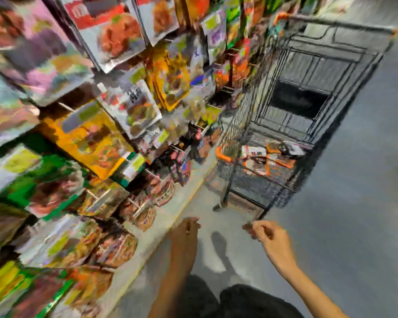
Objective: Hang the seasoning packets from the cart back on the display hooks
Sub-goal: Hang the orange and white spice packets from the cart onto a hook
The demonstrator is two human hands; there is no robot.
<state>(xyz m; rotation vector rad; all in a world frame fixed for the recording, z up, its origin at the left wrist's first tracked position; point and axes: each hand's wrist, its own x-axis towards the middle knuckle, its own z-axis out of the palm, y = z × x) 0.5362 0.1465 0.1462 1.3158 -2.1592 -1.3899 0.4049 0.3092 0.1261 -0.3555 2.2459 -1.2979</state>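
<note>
display packets [133, 109] hang on hooks [66, 107] at left. the cart [246, 104] stands ahead, packets [260, 157] in its near end. left hand [186, 229] and right hand [268, 234] hover over the floor [354, 214], blurred.

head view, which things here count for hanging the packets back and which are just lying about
For the job:
- packets in the cart
- cart
- display hooks
- left hand and right hand, both too blurred to tell whether they hold anything

Just there:
- hanging packets already on the rack
- floor
- dark trousers
</note>
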